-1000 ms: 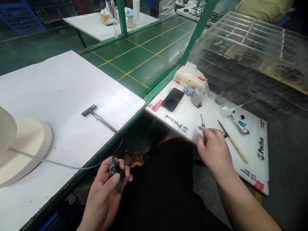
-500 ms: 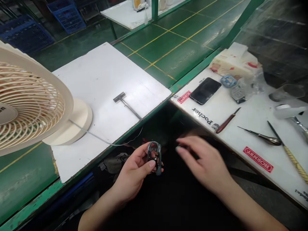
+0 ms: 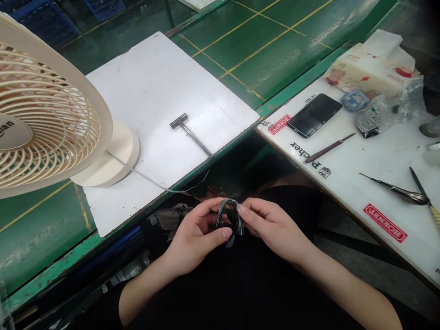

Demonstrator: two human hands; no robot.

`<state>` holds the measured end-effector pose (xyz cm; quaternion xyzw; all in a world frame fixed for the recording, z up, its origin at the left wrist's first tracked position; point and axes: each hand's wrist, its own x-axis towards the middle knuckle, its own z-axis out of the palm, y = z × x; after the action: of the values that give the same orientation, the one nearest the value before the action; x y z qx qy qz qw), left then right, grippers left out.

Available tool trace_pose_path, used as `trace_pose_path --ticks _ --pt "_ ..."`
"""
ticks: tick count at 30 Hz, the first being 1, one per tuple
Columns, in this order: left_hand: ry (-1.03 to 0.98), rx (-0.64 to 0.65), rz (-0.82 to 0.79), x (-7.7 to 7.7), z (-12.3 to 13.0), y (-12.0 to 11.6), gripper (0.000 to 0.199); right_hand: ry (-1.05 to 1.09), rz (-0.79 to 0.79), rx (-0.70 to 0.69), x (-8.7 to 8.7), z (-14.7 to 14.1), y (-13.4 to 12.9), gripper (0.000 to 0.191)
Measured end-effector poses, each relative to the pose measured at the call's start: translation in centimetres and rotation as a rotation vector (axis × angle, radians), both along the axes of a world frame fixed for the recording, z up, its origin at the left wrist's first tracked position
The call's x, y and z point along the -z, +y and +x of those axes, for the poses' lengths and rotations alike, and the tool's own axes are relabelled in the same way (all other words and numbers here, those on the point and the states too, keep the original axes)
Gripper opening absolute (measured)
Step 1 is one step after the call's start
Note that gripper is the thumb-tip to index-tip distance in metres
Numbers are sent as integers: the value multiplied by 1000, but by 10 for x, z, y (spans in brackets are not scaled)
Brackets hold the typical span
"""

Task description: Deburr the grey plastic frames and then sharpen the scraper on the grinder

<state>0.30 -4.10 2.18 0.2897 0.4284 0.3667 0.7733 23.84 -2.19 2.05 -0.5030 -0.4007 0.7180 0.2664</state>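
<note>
Over my lap, a small dark grey, glossy arched part with an open middle is held between both hands. My left hand grips it from the left, the thumb pressed on its lower front and the fingers behind. On the other side, my right hand pinches its upper right edge between thumb and forefinger. The fingers cover much of the part, so its exact kind cannot be made out. Whether the right fingers also hold a smaller piece is hidden.
A cream fan and a T-shaped metal tool stand on the left white board. On the right tabletop lie a phone, a slim red-brown-handled tool, a pointed metal tool, a file and plastic bags.
My right hand has moved left from apart and now grips the arched part. The part has turned slightly in my left hand. The camera view has shifted.
</note>
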Motion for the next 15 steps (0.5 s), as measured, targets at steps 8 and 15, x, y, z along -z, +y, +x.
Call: trace_pose_path --ticks 8,15 --pt "-22 -54 -118 0 5 4 54 68 -55 53 3 0 -5 53" --pt "-104 -18 -320 -8 3 13 51 14 140 49 8 2 -8 30"
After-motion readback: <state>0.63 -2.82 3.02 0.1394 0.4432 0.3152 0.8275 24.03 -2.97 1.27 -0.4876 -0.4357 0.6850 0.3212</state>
